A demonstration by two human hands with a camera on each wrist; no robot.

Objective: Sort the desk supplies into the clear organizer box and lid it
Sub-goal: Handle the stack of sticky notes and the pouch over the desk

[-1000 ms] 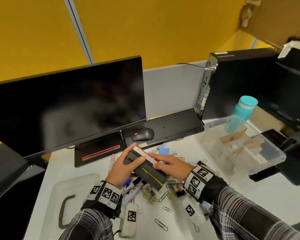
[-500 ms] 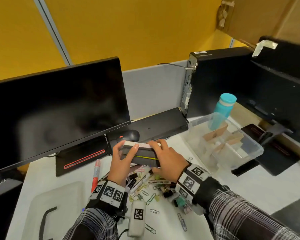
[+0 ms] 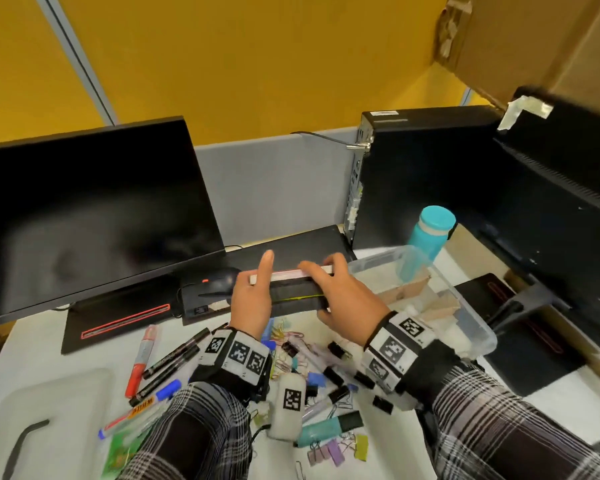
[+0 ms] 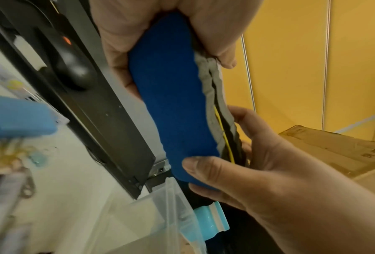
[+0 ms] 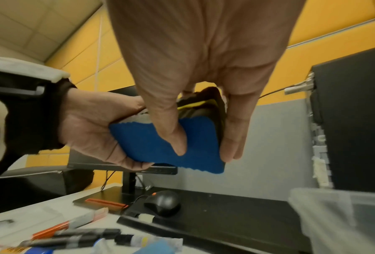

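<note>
Both hands hold a whiteboard eraser (image 3: pixel 293 292) in the air above the desk (image 3: pixel 49 344), just left of the clear organizer box (image 3: pixel 465 317). The left hand (image 3: pixel 250 303) grips its left end, thumb under the blue felt face and fingers curled over the far edge, though the index finger (image 3: pixel 266 263) sticks up straight. The right hand (image 3: pixel 347 299) clamps the right end — in the right wrist view its thumb (image 5: pixel 171 130) presses the blue felt and its fingers wrap the other side. The eraser's body is dark with a thin yellow line, and a pale strip runs along its top edge. The box stands open, with cardboard dividers (image 3: pixel 406 289) inside, and a teal bottle (image 3: pixel 428 233) stands just behind it. The box's clear lid (image 3: pixel 49 410), with its dark handle, lies flat at the near left of the desk. Between the lid and the box lies a loose scatter — markers (image 3: pixel 170 362), a red marker (image 3: pixel 141 362), binder clips (image 3: pixel 336 375), paper clips (image 3: pixel 281 358) and a teal highlighter (image 3: pixel 326 426). Behind the hands a black mouse (image 3: pixel 220 280) rests on a black keyboard (image 3: pixel 291 244), with a dark monitor (image 3: pixel 90 209) to the left.
</note>
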